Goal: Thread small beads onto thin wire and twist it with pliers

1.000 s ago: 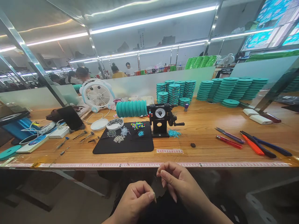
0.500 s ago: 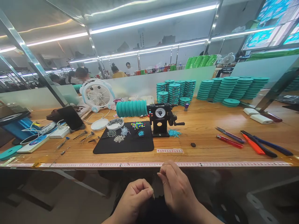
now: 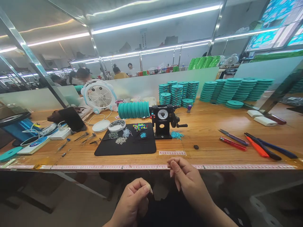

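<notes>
My left hand is below the table's front edge, thumb pressed to curled index finger. A faint hair-thin strand seems to rise from that pinch, too fine to name. Higher and to the right, my right hand overlaps the edge, its thumb and fingertips together; anything between them is too small to see. A printed measuring tape runs along the edge, with a short piece of tape just beyond my right fingers. Behind stands a black hand-cranked winder with a dial, a row of teal spools on its shaft.
A black mat holds piles of small parts and coloured beads. Teal spools are stacked at the back. Pliers, a red pen-like tool and tweezers lie right; a fan and phone stand left.
My right hand has moved right and slightly up, away from the left, and turned a little. My left hand has shifted slightly left. Both stay pinched.
</notes>
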The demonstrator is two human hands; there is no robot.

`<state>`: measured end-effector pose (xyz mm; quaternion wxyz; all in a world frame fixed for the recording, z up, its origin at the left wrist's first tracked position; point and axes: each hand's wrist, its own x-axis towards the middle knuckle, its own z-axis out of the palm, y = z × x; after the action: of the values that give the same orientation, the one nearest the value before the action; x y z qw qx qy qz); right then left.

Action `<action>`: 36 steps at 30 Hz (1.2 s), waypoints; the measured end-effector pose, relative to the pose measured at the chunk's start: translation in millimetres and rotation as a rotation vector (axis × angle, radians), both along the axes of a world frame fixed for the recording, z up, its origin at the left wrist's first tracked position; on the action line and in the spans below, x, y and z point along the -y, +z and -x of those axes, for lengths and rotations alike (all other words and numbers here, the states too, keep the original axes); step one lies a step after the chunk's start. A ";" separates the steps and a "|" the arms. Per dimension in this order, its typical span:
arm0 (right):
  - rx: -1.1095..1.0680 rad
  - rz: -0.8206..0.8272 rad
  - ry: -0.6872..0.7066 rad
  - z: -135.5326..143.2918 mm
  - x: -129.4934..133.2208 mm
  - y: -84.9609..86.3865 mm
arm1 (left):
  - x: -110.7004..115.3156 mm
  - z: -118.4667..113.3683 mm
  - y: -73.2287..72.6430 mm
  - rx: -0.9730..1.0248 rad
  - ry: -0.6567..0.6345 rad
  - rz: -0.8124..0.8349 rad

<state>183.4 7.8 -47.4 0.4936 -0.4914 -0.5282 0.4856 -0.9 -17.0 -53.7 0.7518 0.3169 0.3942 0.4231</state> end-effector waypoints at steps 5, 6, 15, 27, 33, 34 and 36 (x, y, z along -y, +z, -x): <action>-0.201 0.252 0.186 1.6 6.5 1.2 | 0.1 -2.4 2.0 -0.018 0.031 -0.019; -0.212 0.269 0.217 4.4 7.6 1.4 | 0.2 -3.3 1.7 -0.021 0.017 -0.019; 0.340 -0.520 0.037 16.1 6.6 -8.6 | -0.1 -5.1 -1.0 -0.006 -0.045 0.021; 0.413 -0.602 -0.060 17.1 -1.0 -16.6 | 0.0 -8.1 3.4 -0.021 -0.054 0.054; -0.088 0.103 0.130 12.3 -3.3 -7.2 | -0.9 -6.8 5.3 -0.046 -0.036 0.015; -0.134 0.159 0.159 12.7 -3.5 -6.1 | -1.0 -7.2 4.9 -0.050 -0.038 0.010; -0.157 0.208 0.197 13.9 -3.6 -3.9 | -1.0 -8.0 4.0 -0.060 -0.046 0.001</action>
<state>169.4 11.4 -51.3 0.4297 -0.4462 -0.4807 0.6206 7.1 -16.0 -49.7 0.7493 0.3380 0.4093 0.3960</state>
